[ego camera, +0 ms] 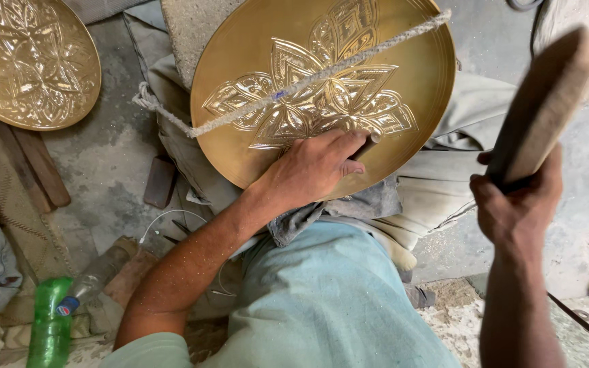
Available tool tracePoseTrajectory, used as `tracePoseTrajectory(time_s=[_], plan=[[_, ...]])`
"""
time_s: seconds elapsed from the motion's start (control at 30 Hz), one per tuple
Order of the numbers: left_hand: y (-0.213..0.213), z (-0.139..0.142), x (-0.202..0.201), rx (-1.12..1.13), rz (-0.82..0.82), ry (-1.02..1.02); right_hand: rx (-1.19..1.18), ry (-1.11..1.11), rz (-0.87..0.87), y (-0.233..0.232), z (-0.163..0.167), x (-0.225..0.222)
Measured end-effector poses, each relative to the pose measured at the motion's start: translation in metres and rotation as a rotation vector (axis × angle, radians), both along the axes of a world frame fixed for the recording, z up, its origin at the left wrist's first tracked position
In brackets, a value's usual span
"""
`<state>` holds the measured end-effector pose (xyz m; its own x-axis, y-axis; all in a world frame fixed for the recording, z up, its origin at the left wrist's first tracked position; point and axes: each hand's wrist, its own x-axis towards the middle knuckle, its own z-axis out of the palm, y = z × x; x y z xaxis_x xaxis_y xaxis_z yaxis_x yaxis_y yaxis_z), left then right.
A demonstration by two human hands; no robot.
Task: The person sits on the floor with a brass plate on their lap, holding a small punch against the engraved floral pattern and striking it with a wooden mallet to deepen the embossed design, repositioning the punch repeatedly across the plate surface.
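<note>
Concrete floor and cloth lay under the brass tray [403, 75], which leaned against your knee with a rope [253, 103] stretched across its engraved flower. Your left hand [311, 167] was closed on a punch [369, 142] set to the pattern, while your right hand [516, 204] gripped a raised wooden mallet [543, 102]. A skewed blow could have skidded the punch, scarring the brass or striking your knuckles.

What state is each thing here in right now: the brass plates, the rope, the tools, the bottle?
Round brass plate: propped at a tilt, flower pattern partly engraved.
Rope: stretched taut across that plate.
Left hand: resting on the plate, gripping a small chisel.
Right hand: raised, gripping a wooden mallet, blurred.
Second brass plate: lying apart, fully patterned.
Green plastic bottle: on its side, capped.
</note>
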<state>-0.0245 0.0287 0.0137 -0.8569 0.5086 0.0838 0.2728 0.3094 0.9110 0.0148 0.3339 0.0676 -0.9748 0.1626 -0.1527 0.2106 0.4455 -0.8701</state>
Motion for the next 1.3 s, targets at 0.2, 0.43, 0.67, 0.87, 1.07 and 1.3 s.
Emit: tracePoseTrajectory(time_s=[0.2,0.43,0.67,0.87,1.07,1.3], plan=[[-0.008,0.001,0.006,-0.004,0.021,0.012,0.160,-0.023,0.194,-0.027,0.040,-0.028],[-0.008,0.005,0.006,0.024,0.042,-0.009,1.234,0.229,0.574,-0.029,0.058,-0.048],[-0.016,0.006,0.006,0.017,0.013,-0.025,0.425,-0.192,0.145,-0.035,0.049,-0.026],[-0.003,0.008,-0.001,-0.082,-0.017,-0.042,0.716,0.105,0.337,-0.008,0.044,-0.027],[-0.002,0.006,0.000,-0.024,-0.001,-0.004,0.529,-0.114,0.234,-0.006,0.036,-0.031],[0.001,0.001,-0.002,-0.060,-0.028,-0.014,0.775,0.031,0.355,-0.001,0.023,-0.029]])
